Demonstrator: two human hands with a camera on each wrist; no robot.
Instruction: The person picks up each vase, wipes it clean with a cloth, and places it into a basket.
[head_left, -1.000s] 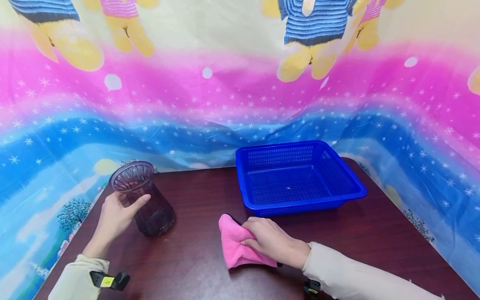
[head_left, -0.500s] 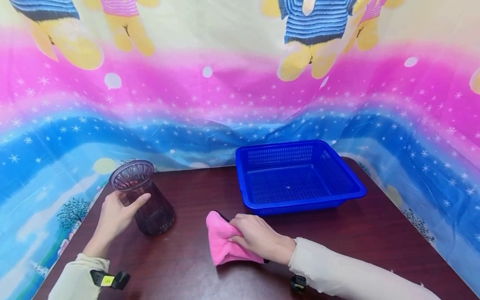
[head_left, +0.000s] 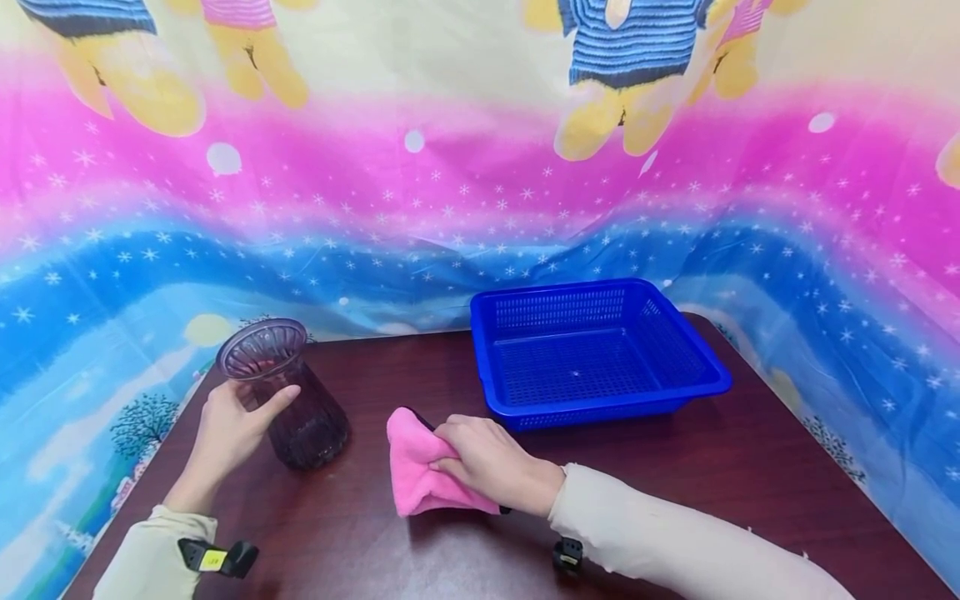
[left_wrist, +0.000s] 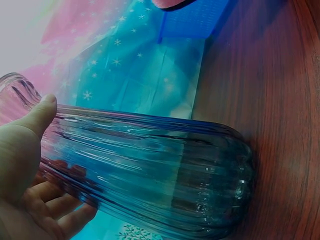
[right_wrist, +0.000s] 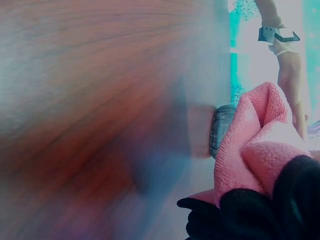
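At the left of the head view, my left hand [head_left: 228, 429] holds a ribbed, purple-tinted glass vase [head_left: 307, 417] by the neck, thumb in front and fingers behind. The left wrist view shows the vase [left_wrist: 150, 160] from the side, its base right at the tabletop and its flared rim beyond the thumb. My right hand [head_left: 498, 462] grips a bunched pink cloth [head_left: 416, 467] with a dark underside, held close over the table to the right of the vase. In the right wrist view the fluffy cloth [right_wrist: 260, 145] partly covers the vase [right_wrist: 220, 127].
A blue perforated plastic basket [head_left: 607, 408] stands at the back right of the dark red wooden table [head_left: 360, 550], beyond the right hand. Behind the table hangs a printed curtain [head_left: 420, 200] with bears and snowflakes. Both wrists carry black straps.
My right hand has moved left and slightly away from me with the pink cloth, closer to the vase. The left hand and vase have stayed in place.
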